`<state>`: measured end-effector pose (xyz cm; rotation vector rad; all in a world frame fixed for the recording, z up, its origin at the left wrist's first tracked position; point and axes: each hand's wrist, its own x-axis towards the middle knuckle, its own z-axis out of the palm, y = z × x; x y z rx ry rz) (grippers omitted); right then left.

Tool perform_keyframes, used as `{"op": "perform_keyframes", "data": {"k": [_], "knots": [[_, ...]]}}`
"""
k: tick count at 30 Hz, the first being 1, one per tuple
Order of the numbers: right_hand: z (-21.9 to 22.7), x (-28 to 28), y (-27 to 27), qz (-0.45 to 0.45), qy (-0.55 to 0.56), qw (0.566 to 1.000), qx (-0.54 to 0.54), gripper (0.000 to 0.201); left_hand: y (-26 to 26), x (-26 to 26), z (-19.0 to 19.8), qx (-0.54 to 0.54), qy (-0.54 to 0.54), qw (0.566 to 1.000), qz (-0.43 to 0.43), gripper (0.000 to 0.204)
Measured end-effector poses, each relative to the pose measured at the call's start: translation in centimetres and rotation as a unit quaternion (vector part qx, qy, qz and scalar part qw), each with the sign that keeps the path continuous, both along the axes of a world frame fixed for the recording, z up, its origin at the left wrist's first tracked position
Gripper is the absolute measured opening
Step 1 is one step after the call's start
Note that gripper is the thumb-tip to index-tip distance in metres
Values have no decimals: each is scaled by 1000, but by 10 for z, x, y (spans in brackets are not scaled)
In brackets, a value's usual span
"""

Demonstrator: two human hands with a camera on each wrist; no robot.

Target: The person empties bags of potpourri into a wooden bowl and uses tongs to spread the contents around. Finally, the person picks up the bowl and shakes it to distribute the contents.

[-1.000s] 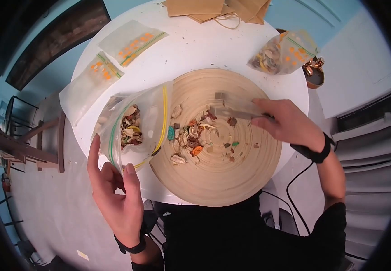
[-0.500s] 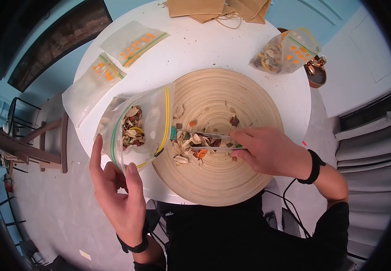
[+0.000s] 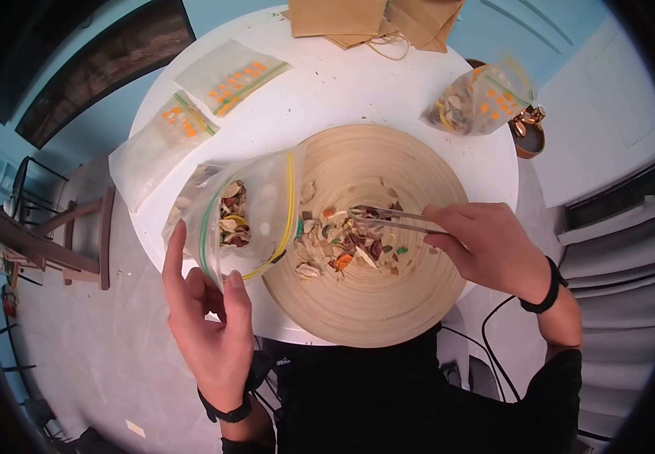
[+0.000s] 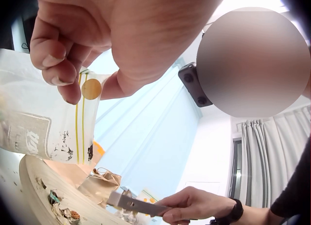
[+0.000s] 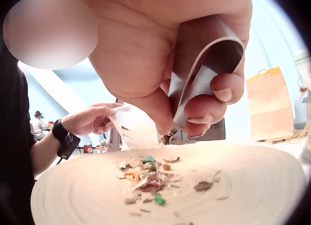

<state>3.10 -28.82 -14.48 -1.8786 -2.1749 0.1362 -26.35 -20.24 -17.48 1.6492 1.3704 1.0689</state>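
Observation:
My left hand pinches the edge of a clear zip bag with yellow and green seal lines, its mouth toward the plate. Dried petals and chips show inside it. Metal tongs are gripped in my right hand, fingers and thumb on both arms near the bend. The tong arms come close together at the tips, which overlap the far side of a loose potpourri pile. That pile, with orange, green and brown pieces, lies on a round wooden plate.
Two flat zip bags with orange print lie at the table's left. A filled potpourri bag stands at the back right, near a copper-coloured object. Brown paper bags lie at the far edge.
The tongs came in from the right onto the pile, then drew back a little to the right, their arms now closer together. The pile is spread wider. My left hand stays at the bag.

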Motion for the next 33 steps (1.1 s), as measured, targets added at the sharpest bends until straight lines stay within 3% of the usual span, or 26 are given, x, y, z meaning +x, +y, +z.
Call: {"op": "perform_keyframes", "data": {"k": [4, 8, 10, 14, 17, 18, 22, 28, 32, 33], "knots": [[32, -13, 19, 30, -1, 999, 31, 24, 2, 2, 1, 22, 15, 1000, -1, 65], [29, -45, 60, 87, 25, 994, 66, 27, 2, 2, 5, 22, 34, 999, -2, 69], [19, -56, 76, 157, -12, 986, 61, 28, 3, 2, 8, 22, 40, 999, -1, 69], [26, -52, 68, 152, -28, 987, 31, 32, 4, -3, 4, 25, 41, 999, 4, 70], [34, -32, 30, 91, -2, 995, 29, 37, 5, -5, 4, 19, 32, 999, 0, 69], [34, -24, 19, 75, -15, 997, -16, 32, 5, -4, 5, 21, 35, 999, 0, 68], [3, -22, -4, 70, -5, 994, -85, 32, 5, -5, -1, 19, -4, 1000, 6, 60], [-17, -54, 4, 134, -34, 990, -36, 31, 5, -1, -1, 34, -2, 999, 18, 66], [-26, -33, 13, 119, -60, 991, 7, 31, 5, -4, -2, 37, 9, 999, 24, 66], [-24, -27, 14, 75, -58, 995, -15, 30, 5, -2, -2, 41, 3, 999, 23, 65]]}}
